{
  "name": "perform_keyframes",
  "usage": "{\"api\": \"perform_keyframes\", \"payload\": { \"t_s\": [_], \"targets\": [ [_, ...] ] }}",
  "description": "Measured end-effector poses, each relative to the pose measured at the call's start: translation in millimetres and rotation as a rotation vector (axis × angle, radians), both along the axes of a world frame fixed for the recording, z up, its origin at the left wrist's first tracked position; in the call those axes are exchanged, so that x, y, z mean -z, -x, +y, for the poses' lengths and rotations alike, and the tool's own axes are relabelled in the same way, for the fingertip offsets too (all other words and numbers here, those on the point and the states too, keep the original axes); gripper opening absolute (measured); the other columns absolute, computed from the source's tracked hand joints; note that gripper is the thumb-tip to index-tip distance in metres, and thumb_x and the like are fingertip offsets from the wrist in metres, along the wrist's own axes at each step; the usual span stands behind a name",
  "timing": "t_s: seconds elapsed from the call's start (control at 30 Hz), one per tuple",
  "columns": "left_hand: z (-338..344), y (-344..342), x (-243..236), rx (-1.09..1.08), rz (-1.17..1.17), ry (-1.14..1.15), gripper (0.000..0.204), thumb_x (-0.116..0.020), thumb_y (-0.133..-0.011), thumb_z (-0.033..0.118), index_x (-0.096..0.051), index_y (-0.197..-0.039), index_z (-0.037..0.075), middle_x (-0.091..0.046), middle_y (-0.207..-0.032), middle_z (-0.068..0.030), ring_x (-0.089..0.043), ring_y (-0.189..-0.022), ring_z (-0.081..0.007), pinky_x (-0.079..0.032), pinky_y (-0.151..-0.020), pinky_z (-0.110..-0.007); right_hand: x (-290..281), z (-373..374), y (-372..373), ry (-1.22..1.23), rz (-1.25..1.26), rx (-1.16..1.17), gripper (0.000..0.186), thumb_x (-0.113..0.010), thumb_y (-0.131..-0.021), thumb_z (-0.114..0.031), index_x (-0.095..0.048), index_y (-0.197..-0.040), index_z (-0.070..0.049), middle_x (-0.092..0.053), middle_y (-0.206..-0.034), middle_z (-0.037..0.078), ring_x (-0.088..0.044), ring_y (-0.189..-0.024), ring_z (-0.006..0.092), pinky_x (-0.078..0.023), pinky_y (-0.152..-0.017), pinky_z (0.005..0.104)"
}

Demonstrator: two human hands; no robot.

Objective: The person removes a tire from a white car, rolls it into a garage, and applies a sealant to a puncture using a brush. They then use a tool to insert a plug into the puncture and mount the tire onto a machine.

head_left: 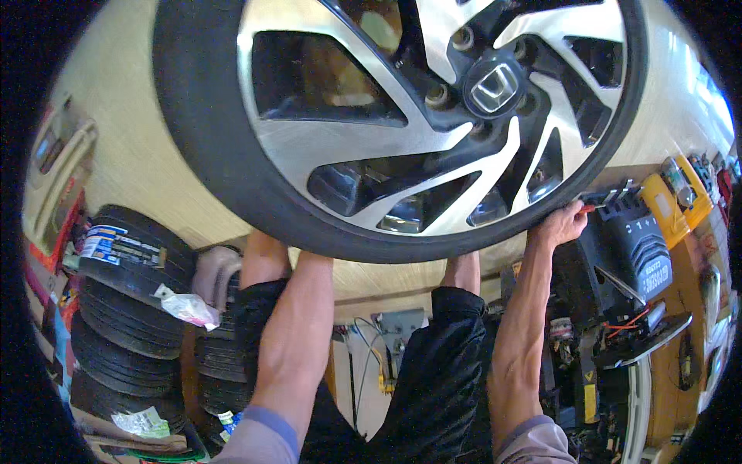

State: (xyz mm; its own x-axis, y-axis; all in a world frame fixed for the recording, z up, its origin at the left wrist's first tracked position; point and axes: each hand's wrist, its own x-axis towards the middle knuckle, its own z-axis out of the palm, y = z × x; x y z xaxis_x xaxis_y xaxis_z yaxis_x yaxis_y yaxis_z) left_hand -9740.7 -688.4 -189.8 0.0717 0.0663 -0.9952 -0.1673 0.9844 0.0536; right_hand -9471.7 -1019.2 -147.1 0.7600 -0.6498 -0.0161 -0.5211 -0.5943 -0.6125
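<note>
A large alloy wheel with silver and black spokes (433,178) and a black tire (209,170) fills the upper middle of the view. My left forearm (290,340) rises to the tire's lower left, where the tire hides my left hand. Beside the tire's lower right edge, my right hand (563,226) has its fingers curled around a small red-handled tool (587,209). My legs in black shorts (421,367) are below the wheel.
Stacked tires with labels (127,309) stand at the left. At the right are a black tool case (630,247), a yellow case (665,201) and a wooden board (688,263) among assorted tools. A pale surface (108,170) lies around the wheel.
</note>
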Motion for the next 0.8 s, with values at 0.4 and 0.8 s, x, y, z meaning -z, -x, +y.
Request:
{"api": "perform_keyframes", "payload": {
  "t_s": [0.4, 0.8],
  "targets": [
    [56, -7, 15, 0.063, -0.094, -0.055, 0.07, -0.04, -0.105, 0.063, -0.053, -0.149, 0.011, -0.057, -0.15, -0.0098, -0.055, -0.135, -0.0331, -0.044, -0.115, -0.051, 20, 40, 49, 0.105, 0.051, -0.01, 0.036, -0.059, -0.108, -0.029, -0.061, -0.112, 0.006, -0.066, -0.097, 0.014, -0.059, -0.088, 0.0237, -0.049, -0.083, 0.0395],
    [60, -20, 7, 0.08, -0.055, -0.046, 0.068, -0.041, -0.104, 0.062, -0.055, -0.147, 0.011, -0.059, -0.148, -0.0092, -0.055, -0.134, -0.0331, -0.045, -0.115, -0.051, -26, 89, 61, -0.104, 0.235, -0.056, 0.03, -0.058, -0.108, -0.026, -0.062, -0.111, 0.003, -0.067, -0.095, 0.01, -0.062, -0.086, 0.0176, -0.051, -0.079, 0.0347]
  ]
}}
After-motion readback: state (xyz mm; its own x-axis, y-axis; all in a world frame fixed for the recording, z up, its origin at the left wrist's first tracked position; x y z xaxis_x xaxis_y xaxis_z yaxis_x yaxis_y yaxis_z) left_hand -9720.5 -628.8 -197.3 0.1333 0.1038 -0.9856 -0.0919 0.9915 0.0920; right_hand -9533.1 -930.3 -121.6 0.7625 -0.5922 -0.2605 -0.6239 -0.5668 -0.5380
